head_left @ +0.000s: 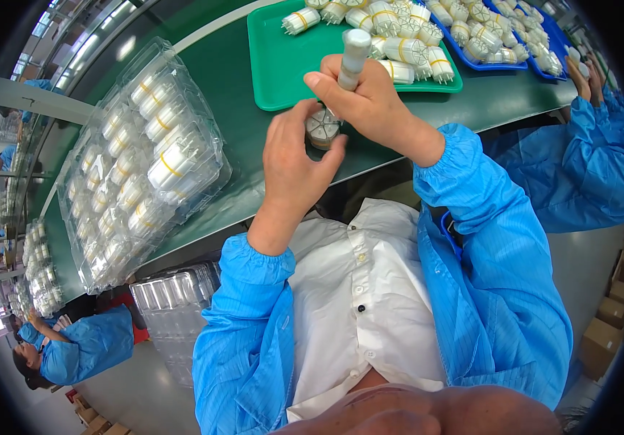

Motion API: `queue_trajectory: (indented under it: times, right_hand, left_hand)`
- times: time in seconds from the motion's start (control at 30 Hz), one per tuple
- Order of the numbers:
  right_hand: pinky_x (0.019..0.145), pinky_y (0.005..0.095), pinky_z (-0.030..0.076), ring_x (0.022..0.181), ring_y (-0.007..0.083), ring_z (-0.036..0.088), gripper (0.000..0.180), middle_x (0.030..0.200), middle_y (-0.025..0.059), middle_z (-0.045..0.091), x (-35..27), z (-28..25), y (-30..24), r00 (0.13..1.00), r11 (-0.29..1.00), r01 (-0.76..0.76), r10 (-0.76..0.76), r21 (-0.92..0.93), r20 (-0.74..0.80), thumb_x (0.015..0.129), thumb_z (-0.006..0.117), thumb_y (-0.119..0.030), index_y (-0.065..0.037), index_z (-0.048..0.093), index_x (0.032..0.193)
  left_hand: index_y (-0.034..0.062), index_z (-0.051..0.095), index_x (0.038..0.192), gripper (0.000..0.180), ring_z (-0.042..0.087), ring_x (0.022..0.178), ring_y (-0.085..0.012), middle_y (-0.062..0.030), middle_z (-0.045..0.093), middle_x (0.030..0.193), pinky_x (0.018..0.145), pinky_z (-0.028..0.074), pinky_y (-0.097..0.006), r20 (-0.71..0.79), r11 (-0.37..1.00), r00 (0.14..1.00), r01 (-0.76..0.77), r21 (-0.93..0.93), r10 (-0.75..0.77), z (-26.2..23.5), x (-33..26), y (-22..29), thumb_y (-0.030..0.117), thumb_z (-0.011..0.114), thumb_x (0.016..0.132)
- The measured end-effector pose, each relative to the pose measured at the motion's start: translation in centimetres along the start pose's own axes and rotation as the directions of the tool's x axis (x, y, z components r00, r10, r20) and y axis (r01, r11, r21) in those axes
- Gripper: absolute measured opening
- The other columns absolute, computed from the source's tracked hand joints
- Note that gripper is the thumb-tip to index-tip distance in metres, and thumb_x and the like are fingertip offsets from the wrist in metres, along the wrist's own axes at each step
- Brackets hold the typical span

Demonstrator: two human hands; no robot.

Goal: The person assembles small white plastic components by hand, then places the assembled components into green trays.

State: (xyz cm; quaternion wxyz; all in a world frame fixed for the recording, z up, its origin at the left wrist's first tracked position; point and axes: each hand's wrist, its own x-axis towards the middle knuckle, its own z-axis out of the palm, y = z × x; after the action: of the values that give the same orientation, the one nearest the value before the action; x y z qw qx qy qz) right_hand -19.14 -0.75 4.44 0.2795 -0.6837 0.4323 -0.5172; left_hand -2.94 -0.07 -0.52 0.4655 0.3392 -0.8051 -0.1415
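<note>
My left hand [294,156] curls its fingers and thumb round a short round piece [322,125], whose pale top face is split into wedges by spokes. This piece stands upright near the front edge of the green table. My right hand [373,105] grips a white cylindrical handle [356,52], held upright with its rounded end above the fist. The fist sits just right of the round piece, and whatever is at the handle's lower end is hidden by my fingers. Beyond my hands lies a green tray [272,69] with many white cylindrical bundles [405,49] bound by yellow bands.
To the left, a clear plastic blister tray [214,138] holds rows of similar bundles. Blue trays [497,66] of more bundles stand at the far right. Co-workers in blue smocks [98,337] sit on both sides. Stacked clear trays [174,312] are below the table's left edge.
</note>
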Motion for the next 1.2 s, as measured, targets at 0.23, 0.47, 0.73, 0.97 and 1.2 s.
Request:
queue_trajectory:
  times: [0.23, 0.47, 0.73, 0.97, 1.2]
  right_hand:
    - [0.051, 0.0258, 0.035, 0.055, 0.0062, 0.044, 0.039, 0.059, -0.0017, 0.048, 0.7, -1.1, -0.6, 0.993, 0.955, -0.098, 0.112, 0.28, -0.034, 0.1, 0.059, -0.026, -0.009, 0.047, 0.067]
    - [0.051, 0.0255, 0.034, 0.055, 0.0058, 0.043, 0.039, 0.058, -0.0016, 0.048, 1.0, -0.5, 0.7, 0.995, 0.97, -0.091, 0.082, 0.226, 0.048, 0.1, 0.059, -0.025, -0.009, 0.047, 0.066]
    - [0.05, 0.0252, 0.034, 0.055, 0.0056, 0.044, 0.04, 0.057, -0.0015, 0.048, 0.6, -0.2, 0.7, 0.996, 0.98, -0.083, 0.074, 0.18, 0.058, 0.1, 0.059, -0.025, -0.009, 0.046, 0.066]
    - [0.05, 0.0256, 0.034, 0.055, 0.0057, 0.042, 0.04, 0.058, -0.0017, 0.047, 1.3, -0.6, 0.7, 0.998, 0.984, -0.034, 0.024, 0.174, 0.059, 0.099, 0.06, -0.024, -0.009, 0.045, 0.065]
    - [0.05, 0.0255, 0.033, 0.055, 0.0056, 0.042, 0.039, 0.058, -0.0018, 0.047, 0.8, -0.1, 1.0, 0.997, 0.992, -0.023, 0.013, 0.127, 0.08, 0.099, 0.059, -0.023, -0.009, 0.046, 0.065]
  left_hand:
    - [0.0018, 0.057, 0.126, 0.059, 0.064, 0.088, -0.0222, -0.0112, 0.067, 0.107, 0.079, 0.052, -0.033, 0.021, 0.998, 0.999, 0.044, 0.04, -0.045, -0.1, -0.4, -0.3, 0.006, 0.083, 0.073]
    - [0.0009, 0.054, 0.128, 0.061, 0.066, 0.093, -0.0205, -0.0118, 0.069, 0.111, 0.081, 0.052, -0.031, 0.01, 0.974, 0.988, 0.151, -0.171, -0.151, 0.1, -0.4, 0.0, 0.006, 0.083, 0.074]
    - [0.0008, 0.057, 0.123, 0.057, 0.064, 0.082, -0.0206, -0.0106, 0.065, 0.106, 0.075, 0.052, -0.032, 0.008, 0.989, 0.997, 0.075, 0.125, -0.076, -0.1, -0.3, -0.2, 0.007, 0.084, 0.073]
    - [-0.0015, 0.051, 0.128, 0.062, 0.067, 0.095, -0.0222, -0.014, 0.067, 0.112, 0.087, 0.053, -0.032, 0.03, 0.967, 0.982, 0.19, -0.17, -0.188, 0.0, -0.5, 0.0, 0.004, 0.081, 0.074]
    - [-0.0012, 0.048, 0.128, 0.067, 0.063, 0.094, -0.0291, -0.0148, 0.067, 0.11, 0.082, 0.053, -0.039, 0.015, 0.994, 0.995, 0.093, 0.048, -0.094, -0.3, -0.1, 0.2, 0.008, 0.083, 0.071]
